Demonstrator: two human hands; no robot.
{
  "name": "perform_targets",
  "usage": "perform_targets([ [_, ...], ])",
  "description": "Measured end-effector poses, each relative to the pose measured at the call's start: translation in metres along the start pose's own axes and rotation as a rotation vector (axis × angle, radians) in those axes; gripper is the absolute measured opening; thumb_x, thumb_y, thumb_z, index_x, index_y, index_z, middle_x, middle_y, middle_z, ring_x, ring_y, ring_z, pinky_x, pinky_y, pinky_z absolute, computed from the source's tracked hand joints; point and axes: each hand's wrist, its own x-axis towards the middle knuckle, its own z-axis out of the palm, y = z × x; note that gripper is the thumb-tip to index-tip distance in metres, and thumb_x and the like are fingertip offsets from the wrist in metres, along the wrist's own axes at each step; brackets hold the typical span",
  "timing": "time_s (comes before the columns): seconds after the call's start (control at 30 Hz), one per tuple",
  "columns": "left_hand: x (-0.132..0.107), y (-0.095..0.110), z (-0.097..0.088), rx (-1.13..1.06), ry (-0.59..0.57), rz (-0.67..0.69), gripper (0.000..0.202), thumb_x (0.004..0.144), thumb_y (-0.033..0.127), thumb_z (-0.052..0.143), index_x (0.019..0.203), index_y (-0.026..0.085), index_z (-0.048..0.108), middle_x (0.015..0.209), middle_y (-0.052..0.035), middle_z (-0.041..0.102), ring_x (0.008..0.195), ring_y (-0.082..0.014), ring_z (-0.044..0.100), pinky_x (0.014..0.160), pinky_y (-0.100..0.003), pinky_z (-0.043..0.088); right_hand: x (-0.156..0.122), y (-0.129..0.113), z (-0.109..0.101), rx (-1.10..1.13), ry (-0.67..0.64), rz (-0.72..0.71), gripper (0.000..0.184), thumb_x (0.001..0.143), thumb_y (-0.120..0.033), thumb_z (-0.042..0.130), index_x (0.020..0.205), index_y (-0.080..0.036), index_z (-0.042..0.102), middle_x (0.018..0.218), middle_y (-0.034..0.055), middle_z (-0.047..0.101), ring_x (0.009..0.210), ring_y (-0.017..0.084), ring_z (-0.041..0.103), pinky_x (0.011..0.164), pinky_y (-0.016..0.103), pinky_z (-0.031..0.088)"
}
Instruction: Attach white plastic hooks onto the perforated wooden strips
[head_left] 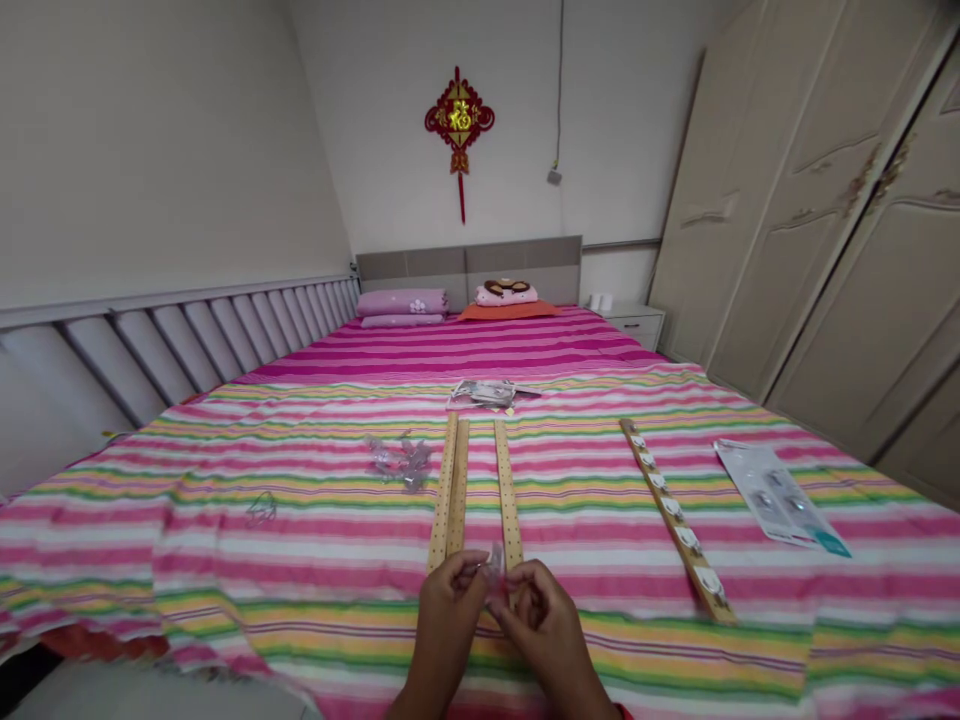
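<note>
Close to the bed's front edge, my left hand [451, 600] and my right hand [544, 612] are pinched together over a small clear plastic packet [496, 562]. The fingers of both are closed on it, and what it contains is too small to make out. Just beyond them lie light wooden strips with rows of small holes: two side by side, a left strip [442, 490] and a middle strip [458, 480], and a separate right strip [507, 480]. The near end of the right strip is partly hidden by my hands.
Crumpled clear plastic [405, 462] and thin wire-like pieces [262, 509] lie left on the striped bedsheet [337, 600]. Ahead is a pile of small packets [486, 393]. Rightward, a wooden strip [686, 540] carries several white-and-metal pieces, beside blister packaging [776, 495]. A padded rail [187, 340] borders the left.
</note>
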Motion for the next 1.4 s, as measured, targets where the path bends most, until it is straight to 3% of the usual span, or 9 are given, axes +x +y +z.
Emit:
perform_targets([
  [0.3,0.003,-0.025,0.009,-0.326,-0.077,-0.43,0.044,0.041,0.039,0.083,0.07,0.013,0.064,0.055,0.0009,0.062,0.045,-0.0049,0.049,0.044,-0.016,0.033,-0.003,0.0,-0.012,-0.035,0.038,-0.05,0.027,0.076,-0.046,0.062,0.072,-0.02,0.057,0.055,-0.0057,0.045,0.049,0.011,0.041,0.046,0.022,0.034],
  [0.47,-0.003,-0.029,0.01,-0.201,-0.185,-0.398,0.043,0.048,0.047,0.08,0.069,0.014,0.061,0.06,-0.0011,0.065,0.046,-0.0071,0.052,0.045,-0.018,0.035,0.007,-0.007,-0.023,-0.067,0.071,-0.048,0.031,0.075,-0.049,0.062,0.078,-0.018,0.064,0.058,-0.0017,0.054,0.052,0.014,0.048,0.049,0.024,0.04],
  [0.63,-0.004,-0.028,0.001,0.089,-0.097,-0.012,0.035,0.064,0.049,0.069,0.074,0.016,0.064,0.073,-0.0047,0.068,0.069,-0.017,0.063,0.064,-0.026,0.048,0.018,-0.015,-0.035,-0.127,-0.006,-0.126,0.031,0.076,-0.047,0.06,0.076,-0.018,0.069,0.067,0.0032,0.061,0.057,0.015,0.053,0.053,0.025,0.042],
  [0.73,-0.002,-0.024,-0.001,0.154,-0.142,0.071,0.032,0.069,0.047,0.065,0.081,0.016,0.067,0.077,-0.0049,0.068,0.071,-0.0178,0.062,0.066,-0.027,0.048,0.022,-0.016,-0.037,-0.102,-0.08,-0.105,0.028,0.075,-0.045,0.063,0.075,-0.018,0.07,0.065,0.0023,0.061,0.055,0.014,0.052,0.051,0.025,0.042],
  [0.83,-0.003,-0.022,0.003,0.101,-0.275,0.05,0.027,0.071,0.041,0.063,0.082,0.016,0.067,0.078,-0.0049,0.07,0.071,-0.0172,0.063,0.067,-0.026,0.047,0.025,-0.015,-0.036,-0.065,-0.128,-0.054,0.025,0.071,-0.042,0.067,0.073,-0.018,0.071,0.062,0.0007,0.06,0.055,0.013,0.05,0.051,0.024,0.04],
  [0.9,-0.003,-0.023,0.007,0.091,-0.298,0.033,0.024,0.071,0.038,0.063,0.076,0.015,0.066,0.072,-0.0034,0.068,0.067,-0.0156,0.061,0.063,-0.025,0.045,0.027,-0.012,-0.034,-0.016,-0.132,-0.004,0.026,0.067,-0.042,0.071,0.072,-0.017,0.071,0.058,-0.0008,0.059,0.054,0.012,0.049,0.05,0.023,0.039],
  [1.1,0.005,-0.032,0.014,-0.016,-0.258,-0.086,0.025,0.062,0.04,0.067,0.065,0.015,0.061,0.059,0.0009,0.061,0.059,-0.0125,0.055,0.059,-0.024,0.041,0.028,0.0,-0.035,0.181,-0.065,0.192,0.042,0.06,-0.054,0.074,0.078,-0.017,0.067,0.048,-0.0051,0.053,0.04,0.009,0.043,0.038,0.021,0.033],
  [1.27,0.017,-0.033,0.022,-0.062,-0.206,-0.247,0.027,0.054,0.04,0.069,0.06,0.016,0.058,0.046,0.0053,0.052,0.047,-0.0096,0.047,0.051,-0.023,0.036,0.03,0.014,-0.036,0.193,-0.027,0.236,0.045,0.054,-0.056,0.077,0.071,-0.016,0.065,0.042,-0.0047,0.054,0.037,0.009,0.044,0.036,0.02,0.033],
  [1.4,0.023,-0.043,0.028,-0.083,-0.175,-0.235,0.026,0.053,0.038,0.069,0.06,0.016,0.057,0.051,0.0028,0.057,0.05,-0.0114,0.053,0.054,-0.025,0.042,0.033,0.022,-0.033,0.197,0.004,0.256,0.044,0.055,-0.055,0.075,0.069,-0.016,0.063,0.039,-0.0048,0.054,0.034,0.009,0.044,0.034,0.02,0.033],
])
